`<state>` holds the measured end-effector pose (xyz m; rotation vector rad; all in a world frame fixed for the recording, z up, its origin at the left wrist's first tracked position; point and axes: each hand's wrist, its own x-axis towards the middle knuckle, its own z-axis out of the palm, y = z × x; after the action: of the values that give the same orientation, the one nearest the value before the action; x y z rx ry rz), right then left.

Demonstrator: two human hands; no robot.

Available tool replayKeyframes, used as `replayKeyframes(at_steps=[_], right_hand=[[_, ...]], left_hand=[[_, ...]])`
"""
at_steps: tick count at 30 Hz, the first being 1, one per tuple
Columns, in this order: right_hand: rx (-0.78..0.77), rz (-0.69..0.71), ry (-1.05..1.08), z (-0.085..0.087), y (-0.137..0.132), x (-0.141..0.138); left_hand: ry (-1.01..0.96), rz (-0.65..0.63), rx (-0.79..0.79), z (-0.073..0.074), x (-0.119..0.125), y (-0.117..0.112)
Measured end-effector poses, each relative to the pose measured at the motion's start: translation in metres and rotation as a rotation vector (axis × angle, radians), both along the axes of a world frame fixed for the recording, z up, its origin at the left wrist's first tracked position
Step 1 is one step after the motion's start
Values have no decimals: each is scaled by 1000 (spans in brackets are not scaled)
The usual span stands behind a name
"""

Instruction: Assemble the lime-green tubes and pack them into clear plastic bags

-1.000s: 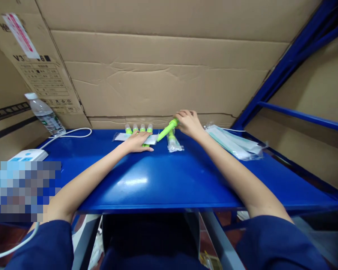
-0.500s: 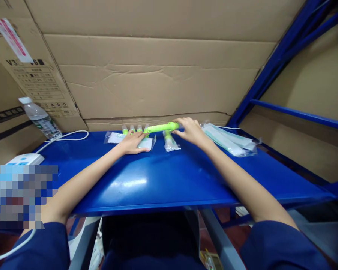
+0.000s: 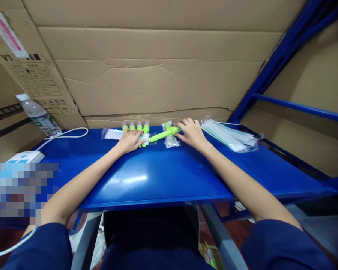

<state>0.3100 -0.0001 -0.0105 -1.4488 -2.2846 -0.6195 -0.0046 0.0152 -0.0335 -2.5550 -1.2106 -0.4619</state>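
A lime-green stick (image 3: 161,135) with a thicker collar near one end is held by my right hand (image 3: 193,133); its right end is hidden by the fingers, which are closed around it. Its free end points left and slightly down. My left hand (image 3: 129,140) lies with fingers stretched over a clear packet with white contents (image 3: 112,134). Behind and under that packet stand out several similar lime-green sticks (image 3: 146,128) with clear caps, side by side. Another green stick in a clear bag (image 3: 169,141) lies beneath the held one.
Flat clear packets with pale green and white contents (image 3: 230,137) lie to the right. A water bottle (image 3: 42,118), a white cable (image 3: 73,133) and a power strip (image 3: 26,156) are at the left of the blue table (image 3: 169,183). Cardboard (image 3: 146,78) walls the back.
The stick in my right hand has swung its left end down and toward me, away from the left hand. My left hand has shifted slightly left, uncovering more of the row of sticks.
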Motion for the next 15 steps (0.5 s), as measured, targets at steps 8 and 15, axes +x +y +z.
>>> replayKeyframes(at_steps=[8,15], right_hand=[[-15,41,19,-4,-6,-5],[-40,51,51,-7,-13,-18]], left_hand=[[-268,-94,-7,-16,4,-1],[-429,-172,54,-17,7,-7]])
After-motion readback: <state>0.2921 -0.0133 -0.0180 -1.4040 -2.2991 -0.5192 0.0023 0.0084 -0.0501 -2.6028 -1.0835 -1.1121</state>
